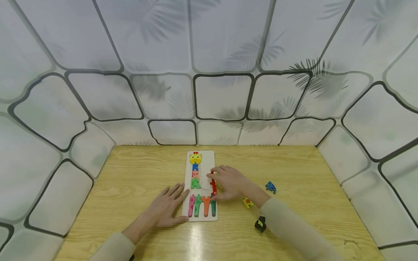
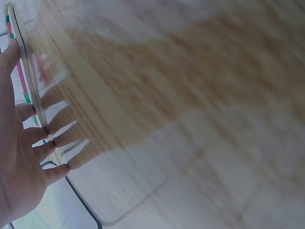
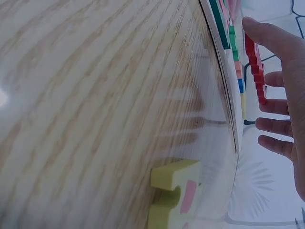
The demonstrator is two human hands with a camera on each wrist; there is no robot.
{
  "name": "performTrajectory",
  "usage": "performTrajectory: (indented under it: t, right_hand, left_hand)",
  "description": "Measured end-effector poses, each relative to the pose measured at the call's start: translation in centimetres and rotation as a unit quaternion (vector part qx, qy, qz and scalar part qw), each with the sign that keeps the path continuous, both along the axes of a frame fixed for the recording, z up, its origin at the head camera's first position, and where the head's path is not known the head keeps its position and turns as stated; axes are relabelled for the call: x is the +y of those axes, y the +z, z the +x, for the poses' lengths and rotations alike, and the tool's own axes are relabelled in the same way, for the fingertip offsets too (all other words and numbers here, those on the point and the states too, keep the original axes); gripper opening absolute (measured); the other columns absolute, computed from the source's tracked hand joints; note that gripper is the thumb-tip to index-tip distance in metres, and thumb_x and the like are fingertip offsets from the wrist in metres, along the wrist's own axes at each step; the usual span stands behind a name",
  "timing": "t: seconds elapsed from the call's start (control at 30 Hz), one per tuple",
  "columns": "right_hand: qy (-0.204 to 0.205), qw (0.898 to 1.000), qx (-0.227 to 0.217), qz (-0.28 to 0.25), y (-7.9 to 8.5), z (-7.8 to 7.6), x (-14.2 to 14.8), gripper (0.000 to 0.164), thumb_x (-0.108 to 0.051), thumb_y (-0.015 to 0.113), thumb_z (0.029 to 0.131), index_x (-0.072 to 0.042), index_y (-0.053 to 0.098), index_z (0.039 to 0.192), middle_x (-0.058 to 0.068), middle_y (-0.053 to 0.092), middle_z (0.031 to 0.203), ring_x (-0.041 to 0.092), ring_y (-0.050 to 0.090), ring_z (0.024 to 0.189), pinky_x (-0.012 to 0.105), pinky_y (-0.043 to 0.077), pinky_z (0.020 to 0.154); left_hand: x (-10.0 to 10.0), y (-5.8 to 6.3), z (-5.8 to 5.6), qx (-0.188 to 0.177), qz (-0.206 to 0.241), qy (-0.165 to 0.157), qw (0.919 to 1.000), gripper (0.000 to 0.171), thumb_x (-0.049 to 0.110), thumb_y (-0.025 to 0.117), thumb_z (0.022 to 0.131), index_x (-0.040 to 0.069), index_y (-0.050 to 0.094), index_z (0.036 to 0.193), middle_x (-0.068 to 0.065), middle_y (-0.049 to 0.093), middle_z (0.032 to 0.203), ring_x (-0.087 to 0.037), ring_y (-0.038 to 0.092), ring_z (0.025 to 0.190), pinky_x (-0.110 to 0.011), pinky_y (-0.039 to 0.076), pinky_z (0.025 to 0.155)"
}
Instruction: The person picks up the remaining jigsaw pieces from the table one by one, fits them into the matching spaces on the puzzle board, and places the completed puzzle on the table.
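A white puzzle board (image 1: 209,159) lies on the table with a giraffe puzzle partly laid in it. A yellow giraffe head (image 1: 196,158) sits at the top, above blue, salmon and green neck pieces (image 1: 195,183). Along the bottom stand pink, green, orange (image 1: 206,206) and dark green leg pieces. My right hand (image 1: 230,182) pinches a red puzzle piece (image 3: 256,67) between thumb and fingers, raised over the board's right side. Fingers spread, my left hand (image 1: 168,208) rests against the board's left edge.
Right of the board, a blue puzzle piece (image 1: 270,187), a yellow puzzle piece (image 1: 248,202) and a black object with a yellow patch (image 1: 260,224) lie on the wooden table (image 1: 147,163). Patterned curtain-like walls (image 1: 222,96) surround the table's back and sides.
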State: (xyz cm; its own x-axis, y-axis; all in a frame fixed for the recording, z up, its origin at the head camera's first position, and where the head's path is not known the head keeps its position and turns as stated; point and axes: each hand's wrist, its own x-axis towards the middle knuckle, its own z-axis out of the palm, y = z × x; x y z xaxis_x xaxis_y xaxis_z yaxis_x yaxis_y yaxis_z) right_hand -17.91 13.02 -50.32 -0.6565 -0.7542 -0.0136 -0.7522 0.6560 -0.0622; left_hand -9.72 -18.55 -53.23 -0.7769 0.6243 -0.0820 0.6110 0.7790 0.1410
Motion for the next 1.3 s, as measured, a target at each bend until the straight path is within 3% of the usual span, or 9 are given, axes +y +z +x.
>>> performTrajectory:
  t: [0.57, 1.07, 1.3]
  right_hand:
    - [0.0, 1.0, -0.015, -0.009, -0.6, -0.9, -1.3, 0.086, -0.078, 0.062, 0.089, -0.022, 0.053, 0.154, 0.008, 0.054, 0.156, 0.03, 0.056, 0.139, 0.051, 0.049, 0.118]
    - [0.0, 1.0, -0.021, 0.014, -0.7, -1.7, -2.4, 0.091, -0.083, 0.056, 0.089, -0.023, 0.051, 0.157, 0.008, 0.053, 0.158, 0.03, 0.053, 0.145, 0.05, 0.046, 0.122]
    - [0.002, 1.0, -0.017, 0.022, -1.6, -2.3, -2.8, 0.091, -0.085, 0.055, 0.089, -0.023, 0.052, 0.156, 0.007, 0.053, 0.157, 0.029, 0.056, 0.141, 0.049, 0.048, 0.12]
  left_hand:
    - [0.1, 0.0, 0.0, 0.008, -0.002, -0.001, 1.0, 0.095, 0.078, 0.049, 0.096, 0.013, 0.038, 0.165, -0.018, 0.036, 0.171, -0.039, 0.037, 0.159, -0.061, 0.038, 0.126]
    - [0.0, 0.1, 0.0, 0.016, -0.008, -0.004, 0.9998, 0.094, 0.078, 0.049, 0.096, 0.014, 0.038, 0.165, -0.018, 0.037, 0.171, -0.038, 0.038, 0.158, -0.06, 0.039, 0.126]
    - [0.1, 0.2, 0.0, 0.012, -0.006, -0.004, 0.9999, 0.094, 0.078, 0.05, 0.096, 0.014, 0.038, 0.165, -0.018, 0.037, 0.171, -0.039, 0.038, 0.158, -0.061, 0.038, 0.126]
